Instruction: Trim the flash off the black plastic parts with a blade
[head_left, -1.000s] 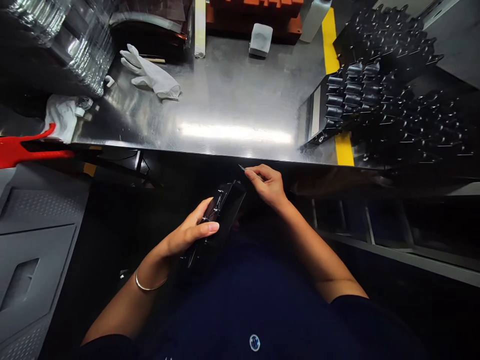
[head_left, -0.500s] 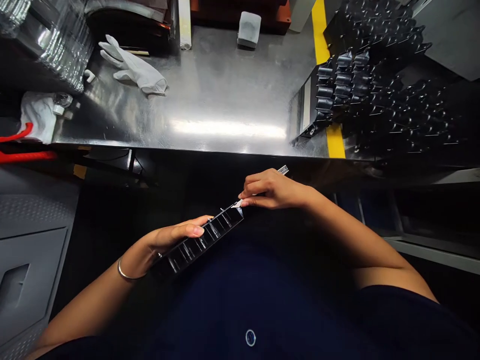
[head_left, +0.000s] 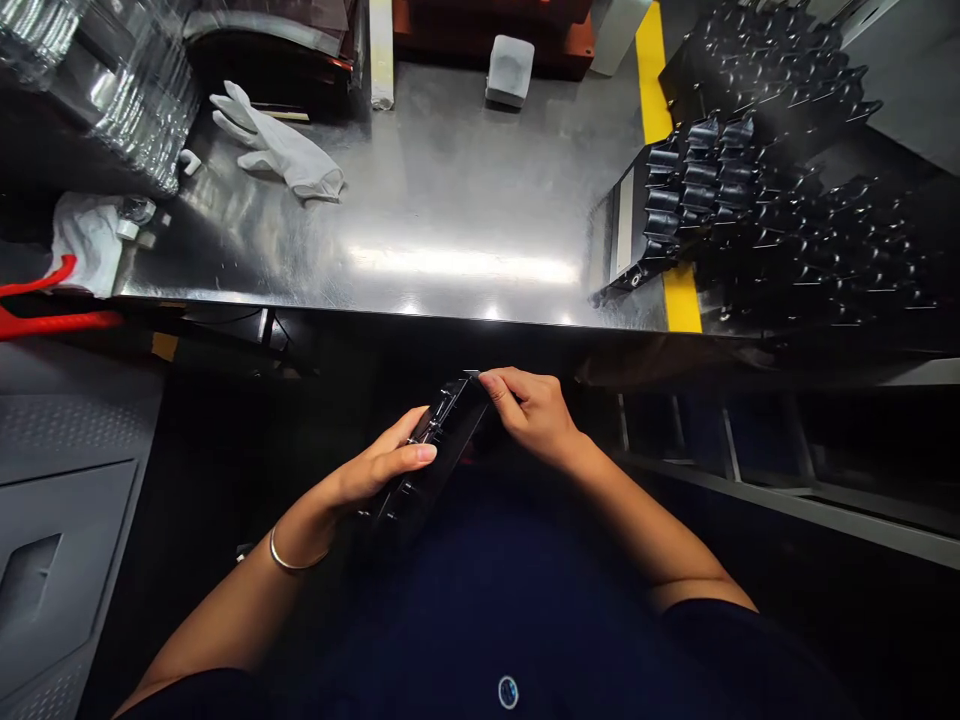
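Observation:
My left hand (head_left: 382, 460) grips a long black plastic part (head_left: 450, 425) in my lap, with its fingers curled around the near side. The part stands tilted, narrow edge up, and its lower end fades into the dark of my dark top. My right hand (head_left: 529, 415) pinches at the part's far end. A small metal blade tip (head_left: 471, 374) shows just past my fingertips, touching or very near the part. The rest of that tool is hidden in my right hand.
Beyond my hands is a steel table edge (head_left: 450, 318). Several black parts (head_left: 750, 210) are stacked at right over a yellow floor stripe (head_left: 681, 300). A white glove (head_left: 277, 145) lies on the steel, and a red-handled tool (head_left: 45, 322) sits at far left.
The black part has turned from lying crosswise, its ribbed compartments facing up, to a steeper edge-on tilt. My right hand has rotated around its far end and now hides most of the tool.

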